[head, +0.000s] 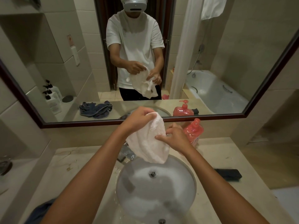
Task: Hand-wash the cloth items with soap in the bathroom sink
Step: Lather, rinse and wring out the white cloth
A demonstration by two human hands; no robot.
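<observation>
A white towel cloth (148, 143) hangs above the round white sink (124, 189), its lower end just over the basin's far rim. My left hand (139, 118) grips its top edge with curled fingers. My right hand (174, 137) pinches its right side. A red pump bottle of soap (194, 131) stands on the counter behind my right hand. The basin holds shallow foamy water around the drain (152, 173). The chrome tap (127, 152) is partly hidden by the cloth.
A dark folded cloth (229, 173) lies on the counter right of the sink. A blue cloth (38, 212) lies at the counter's front left, under my left arm. The wall mirror (48, 70) rises behind the counter. A small dish (4, 165) sits at far left.
</observation>
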